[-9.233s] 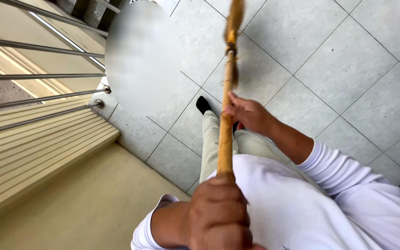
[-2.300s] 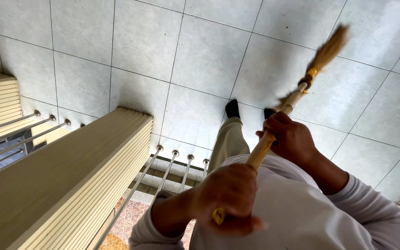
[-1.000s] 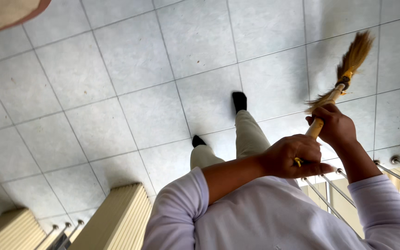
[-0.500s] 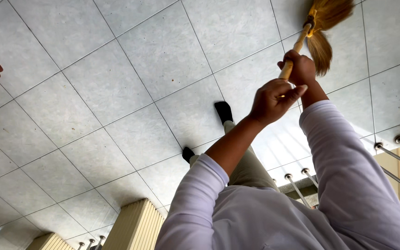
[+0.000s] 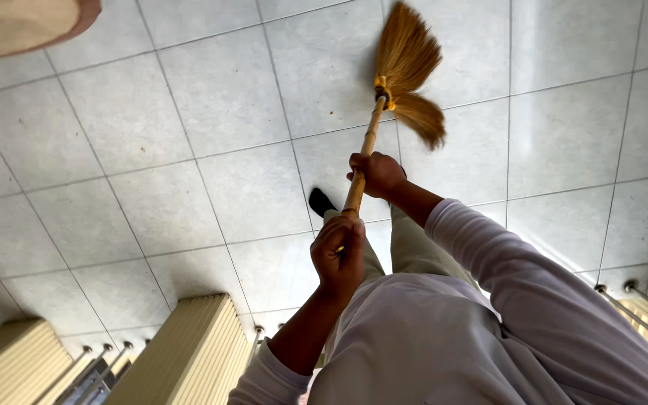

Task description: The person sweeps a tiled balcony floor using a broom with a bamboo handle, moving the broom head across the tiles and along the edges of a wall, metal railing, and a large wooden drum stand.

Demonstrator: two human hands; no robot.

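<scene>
both the left hand (image 5: 337,251) and right hand (image 5: 377,174) are still wrapped tight round the broom (image 5: 384,112), whose bristles have swung left since half a second ago, now over the tiled floor (image 5: 189,150) ahead

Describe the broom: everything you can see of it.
The broom has a thin, light wooden stick and a fanned head of golden straw bristles, bound at the neck with a yellow tie. It slants away over the grey tiled floor. The right hand grips the stick higher up towards the head, the left hand closes around its near end.
</scene>
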